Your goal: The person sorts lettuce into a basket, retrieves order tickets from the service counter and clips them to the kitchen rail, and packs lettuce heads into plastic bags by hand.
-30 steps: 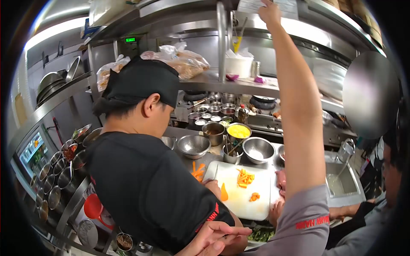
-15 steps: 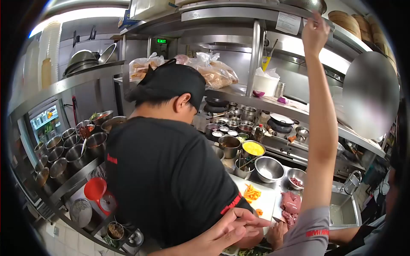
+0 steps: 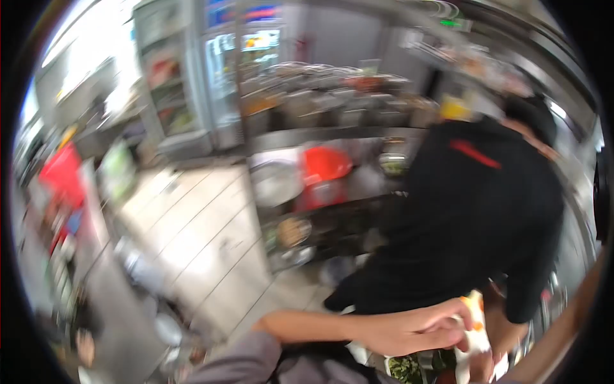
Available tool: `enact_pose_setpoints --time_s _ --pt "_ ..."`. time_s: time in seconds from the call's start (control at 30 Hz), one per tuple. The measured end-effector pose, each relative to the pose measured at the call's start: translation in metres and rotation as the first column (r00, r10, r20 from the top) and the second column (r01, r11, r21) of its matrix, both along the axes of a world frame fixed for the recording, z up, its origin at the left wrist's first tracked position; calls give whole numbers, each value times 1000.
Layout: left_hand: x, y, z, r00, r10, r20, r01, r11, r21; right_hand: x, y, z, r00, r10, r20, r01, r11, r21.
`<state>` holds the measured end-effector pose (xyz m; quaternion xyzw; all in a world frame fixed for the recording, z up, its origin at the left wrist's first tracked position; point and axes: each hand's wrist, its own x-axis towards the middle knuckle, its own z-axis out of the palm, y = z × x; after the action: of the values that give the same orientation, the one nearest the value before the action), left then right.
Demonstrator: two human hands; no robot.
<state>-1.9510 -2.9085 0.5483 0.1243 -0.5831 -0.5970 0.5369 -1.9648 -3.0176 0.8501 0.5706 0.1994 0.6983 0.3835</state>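
My left hand [image 3: 416,329] reaches in from the lower left, blurred, its fingers loosely bent and partly apart with nothing seen between them. It is beside the lower back of a co-worker in a black shirt [image 3: 473,217]. Just below it sits a container of chopped greens [image 3: 404,370]. A strip of white cutting board [image 3: 474,342] with orange pieces shows past my fingertips. My right forearm [image 3: 575,313] slants up at the right edge; its hand is out of frame. Another person's hand [image 3: 481,367] is low beside the board.
Left of the co-worker stands a rack [image 3: 345,133] with metal pots, a red funnel-like item [image 3: 325,164] and containers below. A tiled floor [image 3: 185,237] lies left of it. Further back is a lit glass-door fridge [image 3: 259,48]. A metal surface [image 3: 118,307] runs along the lower left.
The view has swung left and down, so the co-worker now appears at the right. My raised right hand has left the frame. My left hand appears farther right against the scene's lower edge.
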Motion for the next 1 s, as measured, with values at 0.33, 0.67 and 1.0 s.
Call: enact_pose_setpoints --time_s 0.33,0.67,1.0 --pt "147 231 -26 537 842 56 -833 539 -125 248 328 -123 548 774 -317 -794 600 92" --pt "272 377 -90 41 996 85 -978 22 207 510 444 -434 -265 901 -343 -54 341 939" --pt "363 534 -208 -712 413 568 -162 -884 439 641 313 -708 -226 957 -182 751 291 593"
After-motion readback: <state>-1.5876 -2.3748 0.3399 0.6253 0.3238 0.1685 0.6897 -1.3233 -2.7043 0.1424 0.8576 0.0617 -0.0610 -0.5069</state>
